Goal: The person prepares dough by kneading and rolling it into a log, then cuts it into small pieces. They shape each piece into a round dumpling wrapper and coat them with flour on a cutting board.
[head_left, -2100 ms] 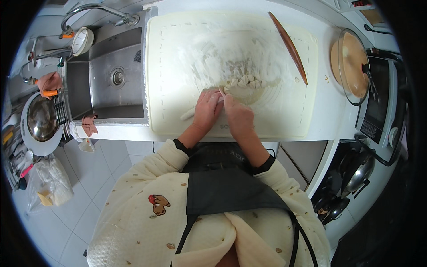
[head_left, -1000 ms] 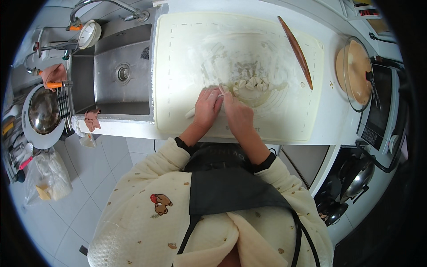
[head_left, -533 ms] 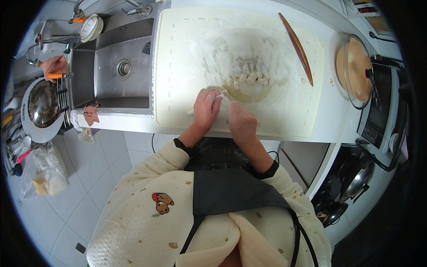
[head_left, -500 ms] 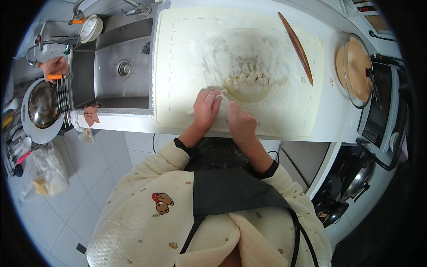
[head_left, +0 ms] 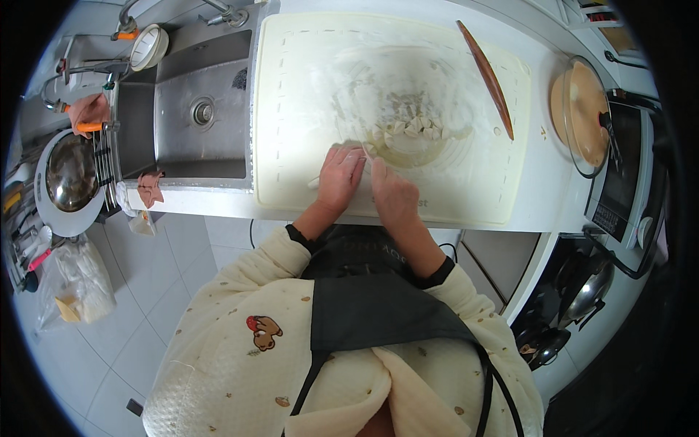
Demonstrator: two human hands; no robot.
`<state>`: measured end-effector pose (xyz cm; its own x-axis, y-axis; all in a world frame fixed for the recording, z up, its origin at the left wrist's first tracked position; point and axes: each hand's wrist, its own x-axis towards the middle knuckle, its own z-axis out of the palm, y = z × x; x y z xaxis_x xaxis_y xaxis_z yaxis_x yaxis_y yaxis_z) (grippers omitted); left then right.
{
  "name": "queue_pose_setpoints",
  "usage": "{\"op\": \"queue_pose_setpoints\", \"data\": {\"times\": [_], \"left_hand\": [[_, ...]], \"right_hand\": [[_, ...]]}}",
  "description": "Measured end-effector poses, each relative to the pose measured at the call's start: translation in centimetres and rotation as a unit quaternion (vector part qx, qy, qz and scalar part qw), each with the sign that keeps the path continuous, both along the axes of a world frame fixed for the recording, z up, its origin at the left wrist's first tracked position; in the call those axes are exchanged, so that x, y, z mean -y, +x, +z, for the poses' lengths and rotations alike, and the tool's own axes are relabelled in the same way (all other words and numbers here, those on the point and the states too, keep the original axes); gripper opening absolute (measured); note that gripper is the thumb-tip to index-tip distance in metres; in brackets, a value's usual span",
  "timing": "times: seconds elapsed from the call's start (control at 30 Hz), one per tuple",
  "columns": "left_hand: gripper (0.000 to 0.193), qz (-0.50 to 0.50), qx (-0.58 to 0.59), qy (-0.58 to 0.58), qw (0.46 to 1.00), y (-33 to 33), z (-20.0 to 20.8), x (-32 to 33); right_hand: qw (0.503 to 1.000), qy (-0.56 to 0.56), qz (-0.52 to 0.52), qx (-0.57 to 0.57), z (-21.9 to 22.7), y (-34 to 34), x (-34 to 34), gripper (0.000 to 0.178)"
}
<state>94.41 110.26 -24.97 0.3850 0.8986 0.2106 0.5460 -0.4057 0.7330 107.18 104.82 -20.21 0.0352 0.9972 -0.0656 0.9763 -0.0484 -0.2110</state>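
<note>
Bare-handed at the near middle of a pale, flour-dusted mat [head_left: 284, 109]. Curling left hand [head_left: 338, 177] over a pale dough rope [head_left: 314, 184], with fingers side by side; rope mostly hidden there, jutting out to the left on the mat's near left part. Holding right hand [head_left: 397, 195] close beside, half folded, with fingertips near the left ones at a thin pale tip [head_left: 367, 151]. Cannot tell whether pinching that tip or only touching it. Just beyond, far and slightly right: a loose cluster of small dough pieces [head_left: 413, 130], some touching, amid smears in the flour. Farther right, a brown tapered rolling pin [head_left: 486, 81], lying slantwise, far end toward the left; near its lower end, a small pale round piece [head_left: 497, 132]. Past the mat's right edge, a round glass lid [head_left: 571, 149] overlapping a tan round object [head_left: 585, 109]. Left of the mat, a steel sink [head_left: 171, 95], with a white bowl [head_left: 149, 48] at its far left corner.
</note>
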Motion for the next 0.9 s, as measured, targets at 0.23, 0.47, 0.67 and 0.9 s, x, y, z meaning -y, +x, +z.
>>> {"op": "queue_pose_setpoints", "data": {"times": [0.23,0.47,0.67,0.9], "left_hand": [[0.018,0.017,-0.016,0.030,0.999,-0.4,0.7,-0.1],[0.015,0.091,-0.009,-0.042,0.995,-1.4,0.1,-0.3],[0.010,0.070,0.021,-0.013,0.997,-1.7,0.1,-0.4],[0.011,0.053,0.009,-0.007,0.999,-1.7,-0.2,-0.5]], "right_hand": [[0.997,0.074,-0.012,-0.003,-2.3,-0.7,-0.9,0.013],[0.992,0.021,-0.063,-0.106,-0.8,0.3,-0.3,0.010],[0.992,0.092,0.042,-0.072,-0.5,-0.9,-0.1,0.006],[0.994,0.085,0.061,0.003,-0.2,-1.1,-0.7,0.007]]}}
